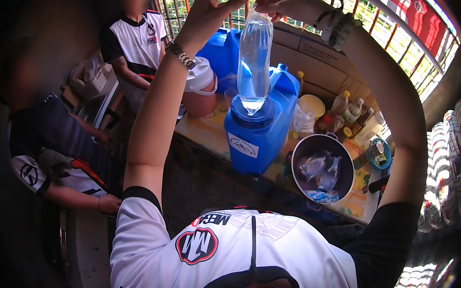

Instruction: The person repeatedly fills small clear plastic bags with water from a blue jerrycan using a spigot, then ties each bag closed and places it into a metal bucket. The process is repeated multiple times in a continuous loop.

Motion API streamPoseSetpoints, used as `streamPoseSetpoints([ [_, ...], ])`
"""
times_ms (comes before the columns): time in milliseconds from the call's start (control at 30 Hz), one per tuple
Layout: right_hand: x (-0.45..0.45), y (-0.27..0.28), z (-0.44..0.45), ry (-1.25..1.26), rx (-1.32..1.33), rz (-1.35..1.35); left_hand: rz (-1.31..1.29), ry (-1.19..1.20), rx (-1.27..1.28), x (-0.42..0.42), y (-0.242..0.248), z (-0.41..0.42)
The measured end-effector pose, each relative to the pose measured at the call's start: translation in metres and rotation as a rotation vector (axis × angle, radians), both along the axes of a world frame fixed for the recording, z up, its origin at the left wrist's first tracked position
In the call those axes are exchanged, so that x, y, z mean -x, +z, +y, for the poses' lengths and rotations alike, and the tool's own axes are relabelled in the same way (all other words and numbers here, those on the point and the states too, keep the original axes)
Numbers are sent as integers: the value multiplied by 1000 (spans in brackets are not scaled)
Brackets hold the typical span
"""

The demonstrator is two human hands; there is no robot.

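Observation:
A long clear plastic bag of water (pixel 254 61) hangs upright, its gathered top pinched in my right hand (pixel 274 3). My left hand (pixel 218 2) is raised beside the bag's top, fingers apart and holding nothing. The bag's pointed lower corner overlaps the dark blue screw lid (pixel 252 119) of a blue plastic water container (pixel 261 140); whether it touches the lid I cannot tell. That container stands on a table with a patterned cover (pixel 219 137) and bears a white label. To its right, a deep pot (pixel 300 149) holds several filled clear bags (pixel 328 173) and a blue-and-white plastic packet (pixel 321 196).
Behind stand another blue container (pixel 221 49) and a red-and-white drink cooler (pixel 200 89). Several bottles (pixel 353 110) and a turquoise basket (pixel 388 157) crowd the table's right side. Two people (pixel 135 45) are at the left. Bars with wire mesh (pixel 176 3) border the back; packets hang right.

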State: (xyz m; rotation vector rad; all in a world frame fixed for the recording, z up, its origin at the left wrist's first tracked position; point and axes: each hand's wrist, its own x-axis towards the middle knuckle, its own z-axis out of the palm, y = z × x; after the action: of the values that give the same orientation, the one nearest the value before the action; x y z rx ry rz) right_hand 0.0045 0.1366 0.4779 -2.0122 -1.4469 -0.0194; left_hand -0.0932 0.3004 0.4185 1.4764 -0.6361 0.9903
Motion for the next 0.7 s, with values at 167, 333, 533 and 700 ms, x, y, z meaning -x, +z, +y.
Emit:
streamPoseSetpoints([
  [167, 6, 2, 0, 23, 8, -39, 383, 128, -552, -5, -9, 7],
  [333, 4, 17, -12, 46, 114, -74, 454, -49, -650, -22, -3, 8],
  [533, 33, -70, -25, -125, -711, -391, 475, 77, -159, -22, -2, -32],
  [700, 64, -184, -72, -120, -594, 416, 409, -594, -96, -16, 4, -78],
])
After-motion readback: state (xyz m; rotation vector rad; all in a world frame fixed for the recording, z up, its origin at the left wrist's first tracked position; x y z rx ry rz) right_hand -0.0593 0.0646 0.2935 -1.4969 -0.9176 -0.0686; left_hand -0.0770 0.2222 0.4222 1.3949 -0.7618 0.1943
